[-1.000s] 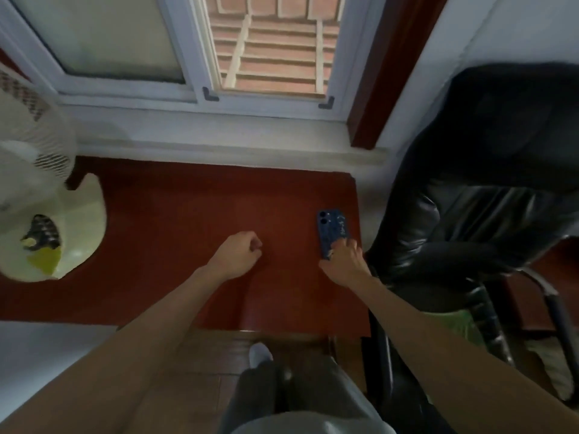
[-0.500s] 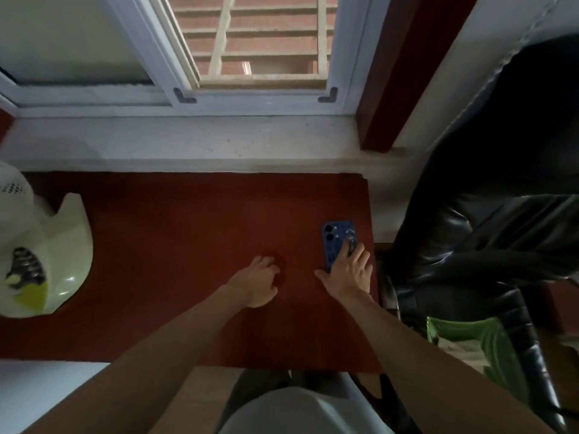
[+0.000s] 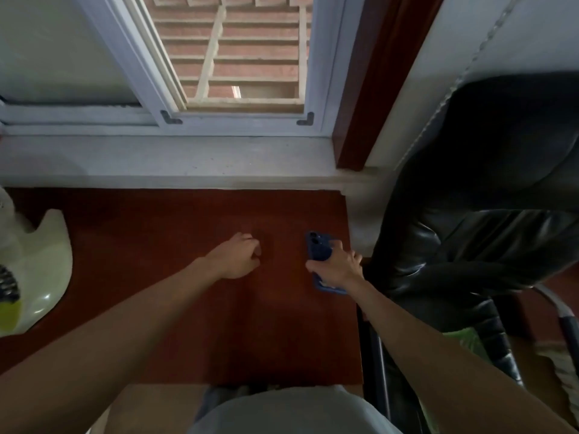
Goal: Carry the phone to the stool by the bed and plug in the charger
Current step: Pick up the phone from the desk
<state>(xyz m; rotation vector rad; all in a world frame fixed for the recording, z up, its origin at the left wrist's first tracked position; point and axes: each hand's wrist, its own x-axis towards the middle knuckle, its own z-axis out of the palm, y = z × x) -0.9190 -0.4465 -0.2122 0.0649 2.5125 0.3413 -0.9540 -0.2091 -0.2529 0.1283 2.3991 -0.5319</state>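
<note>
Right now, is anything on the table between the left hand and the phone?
No. In the head view only bare red tabletop separates the left hand from the blue phone, which the right hand is gripping.

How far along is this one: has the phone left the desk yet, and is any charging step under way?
Done: nothing. In hand: the right hand is closing on the blue phone, which lies near the red desk's right edge; the left hand rests fisted beside it. Left: carrying it over and plugging in; no stool or charger in view.
</note>
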